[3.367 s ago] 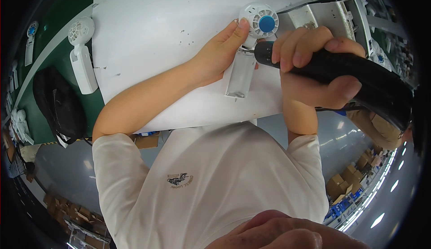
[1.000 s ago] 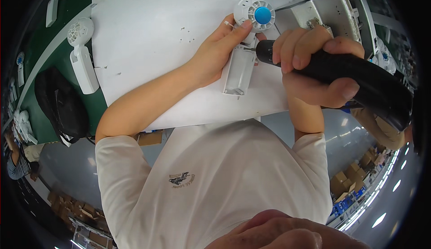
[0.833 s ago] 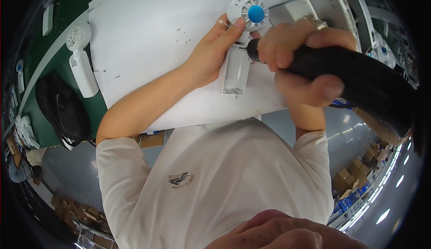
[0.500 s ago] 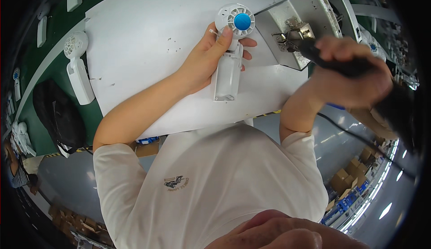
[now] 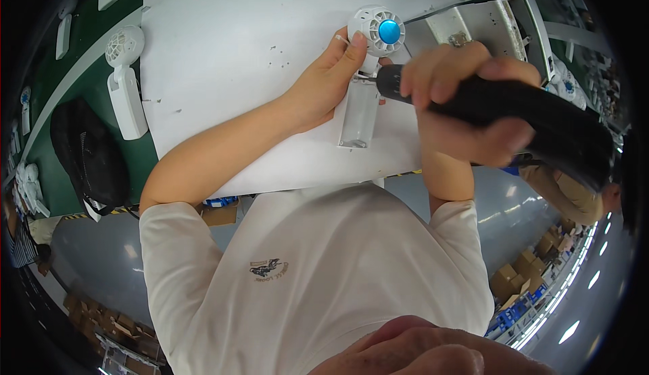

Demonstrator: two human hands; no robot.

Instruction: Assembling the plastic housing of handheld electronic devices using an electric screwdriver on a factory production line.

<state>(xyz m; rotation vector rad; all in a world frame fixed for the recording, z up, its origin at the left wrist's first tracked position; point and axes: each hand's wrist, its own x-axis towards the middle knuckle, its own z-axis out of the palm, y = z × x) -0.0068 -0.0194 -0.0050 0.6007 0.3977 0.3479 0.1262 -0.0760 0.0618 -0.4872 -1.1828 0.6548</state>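
Right hand (image 5: 473, 108) wrapped round black power screwdriver (image 5: 561, 121), over white sheet's (image 5: 230, 71) right part, bit (image 5: 368, 78) at neck of white handheld fan (image 5: 359, 115), fan likewise over sheet, left hand (image 5: 328, 81) pinching it below head, black pouch (image 5: 88, 155) left of sheet, second fan (image 5: 126, 98) beside sheet's left edge.

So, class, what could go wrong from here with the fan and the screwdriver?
The screwdriver might slip and jab the left hand, whose fingers sit close to its tip. The fan might also twist under the tool, since only that hand appears to grip it.
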